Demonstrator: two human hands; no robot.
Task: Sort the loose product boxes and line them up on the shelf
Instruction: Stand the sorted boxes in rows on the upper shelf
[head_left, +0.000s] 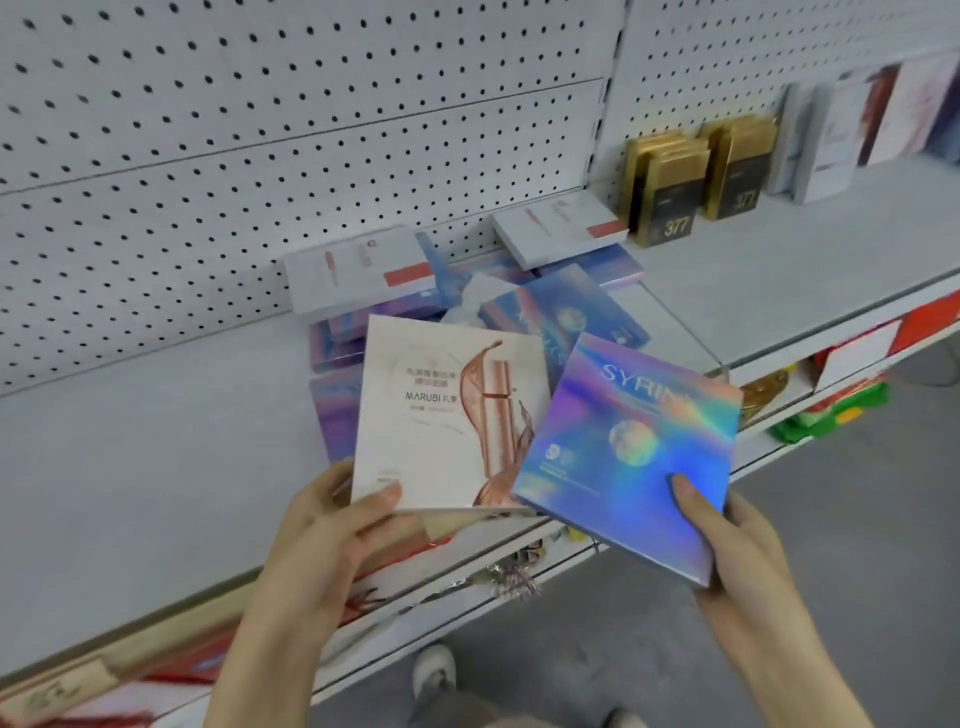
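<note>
The likeliest slip from here, I'd say, is with the holographic blue box (628, 452) at the lower right of centre. The right hand (727, 535) grips it only by its near corner, thumb flat on the glossy face and fingers tucked underneath. The box's lower part hangs out past the front lip of the shelf (130, 441), over the floor, so a slick surface and a shallow hold could let it pivot and drop. The white box (447, 410) printed with a rose-gold bottle, just left of centre, looks safer (it sits above the shelf board rather than the aisle). The blue box's left corner overlaps its right edge, though, and I cannot tell whether they touch; parting them carelessly could knock either one askew. Behind them, mid-frame, the heap of loose boxes (545, 306) lies jumbled against the pegboard (260, 130), some flat, some propped. A box set on that heap would probably slide, and a forearm brushing it could push pieces toward the edge. The left hand (332, 525) enters from the bottom of the frame, thumb on the white box's lower left corner and fingers curled behind it. The right forearm enters from the lower right, its hand turned inward and its box tilted. Neither held box rests on the shelf. Toward the upper right, gold boxes (670, 192) stand in two tidy rows.
</note>
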